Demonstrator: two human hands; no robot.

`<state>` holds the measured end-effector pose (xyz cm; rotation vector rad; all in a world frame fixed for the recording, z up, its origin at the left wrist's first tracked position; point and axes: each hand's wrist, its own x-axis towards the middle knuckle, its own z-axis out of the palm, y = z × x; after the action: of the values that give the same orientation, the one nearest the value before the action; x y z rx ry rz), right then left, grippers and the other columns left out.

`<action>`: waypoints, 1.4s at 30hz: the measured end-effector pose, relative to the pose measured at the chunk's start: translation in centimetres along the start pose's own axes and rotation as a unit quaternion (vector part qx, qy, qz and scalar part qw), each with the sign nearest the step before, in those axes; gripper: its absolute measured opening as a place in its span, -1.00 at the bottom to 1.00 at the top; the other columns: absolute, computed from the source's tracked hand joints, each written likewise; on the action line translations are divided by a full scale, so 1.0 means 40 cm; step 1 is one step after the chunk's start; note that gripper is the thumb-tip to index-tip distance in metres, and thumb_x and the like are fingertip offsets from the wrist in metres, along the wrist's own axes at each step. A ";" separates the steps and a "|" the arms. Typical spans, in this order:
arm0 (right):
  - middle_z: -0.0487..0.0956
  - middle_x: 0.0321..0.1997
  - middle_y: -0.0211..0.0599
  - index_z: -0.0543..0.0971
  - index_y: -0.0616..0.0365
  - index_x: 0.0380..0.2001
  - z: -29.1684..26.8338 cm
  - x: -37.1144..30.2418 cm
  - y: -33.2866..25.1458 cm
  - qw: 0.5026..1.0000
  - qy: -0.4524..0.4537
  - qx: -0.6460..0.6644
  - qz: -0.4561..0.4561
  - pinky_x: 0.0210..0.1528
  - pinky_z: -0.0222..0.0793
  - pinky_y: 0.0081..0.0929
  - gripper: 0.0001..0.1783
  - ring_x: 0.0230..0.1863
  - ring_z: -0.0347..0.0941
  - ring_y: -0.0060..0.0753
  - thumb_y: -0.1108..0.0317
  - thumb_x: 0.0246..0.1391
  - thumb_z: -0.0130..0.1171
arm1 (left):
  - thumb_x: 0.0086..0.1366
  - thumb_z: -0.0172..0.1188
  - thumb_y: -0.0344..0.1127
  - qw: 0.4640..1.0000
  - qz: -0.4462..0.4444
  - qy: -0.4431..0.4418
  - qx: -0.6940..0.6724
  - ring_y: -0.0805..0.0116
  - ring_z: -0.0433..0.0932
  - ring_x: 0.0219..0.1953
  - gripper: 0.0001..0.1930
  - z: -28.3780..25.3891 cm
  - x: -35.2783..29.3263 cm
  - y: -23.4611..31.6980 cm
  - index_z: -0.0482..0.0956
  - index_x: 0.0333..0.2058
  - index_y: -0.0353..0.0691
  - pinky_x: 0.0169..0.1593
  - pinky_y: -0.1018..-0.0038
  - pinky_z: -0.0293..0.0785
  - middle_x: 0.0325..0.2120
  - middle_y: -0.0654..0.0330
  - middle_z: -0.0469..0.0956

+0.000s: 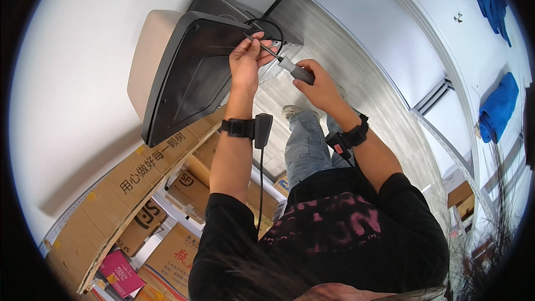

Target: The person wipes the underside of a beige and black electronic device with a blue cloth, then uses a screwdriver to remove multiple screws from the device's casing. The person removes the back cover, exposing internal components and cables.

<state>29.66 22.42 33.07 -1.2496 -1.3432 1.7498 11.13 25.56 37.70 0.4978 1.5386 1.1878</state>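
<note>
In the head view, at the upper middle, the screwdriver [297, 71] lies between both hands, beside the far corner of a black-faced unit [192, 69]. The unit stands tilted, its pale back toward the wall [72, 78].

Right hand [320, 87]: fingers wrapped round the grey handle, closed on it.
Left hand [245, 66]: thumb and forefinger pinched about the shaft near its tip; the remaining fingers spread loosely. Whether a screw is also held there cannot be told.

The tip points toward the corner of the unit. Contact between tip and unit cannot be confirmed, since the left hand covers part of the line. A black cable [277, 25] loops just behind the hands. Below the unit runs a cardboard strip [134, 184].

Step in hand, as judged: lining up the screwdriver with a fastening point at the corner. The next move calls for seating the tip squarely, steadying the shaft with the left fingers, and turning the handle with the right while pressing lightly along the shaft. Keep the cable clear.
</note>
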 end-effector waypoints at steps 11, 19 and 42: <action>0.55 -0.30 -0.18 0.47 0.18 -0.11 -0.006 -0.009 -0.027 1.000 0.008 0.005 -0.009 -0.16 0.36 -0.43 -0.58 -0.28 0.47 -0.34 0.37 -0.09 0.28 | 0.36 -0.03 -0.39 0.999 0.021 -0.009 -0.039 0.22 0.64 -0.33 -0.75 -0.007 -0.001 0.000 0.43 -0.06 -0.38 -0.32 0.48 0.62 -0.30 0.00 0.59; 0.55 -0.38 -0.31 0.51 0.27 -0.11 -0.020 -0.016 -0.057 0.986 -0.047 0.133 0.093 -0.43 0.35 -0.62 -0.64 -0.50 0.43 -0.56 0.32 0.02 0.20 | 0.34 0.03 -0.36 0.998 0.031 0.008 -0.052 0.35 0.62 -0.41 -0.77 -0.005 -0.003 -0.005 0.47 -0.10 -0.34 -0.39 0.57 0.58 -0.36 0.08 0.61; 0.49 -0.21 -0.18 0.46 0.17 -0.11 0.016 -0.021 -0.040 0.978 0.087 -0.149 -0.119 -0.19 0.37 -0.39 -0.57 -0.24 0.46 -0.31 0.39 -0.11 0.31 | 0.30 0.13 -0.30 0.999 0.029 0.030 -0.011 0.52 0.55 -0.53 -0.81 -0.006 -0.001 -0.018 0.53 -0.24 -0.32 -0.44 0.61 0.55 -0.46 0.19 0.58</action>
<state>29.26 21.93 34.90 -1.3017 -1.6172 1.2786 11.13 25.12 37.08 0.4977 1.5696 1.2733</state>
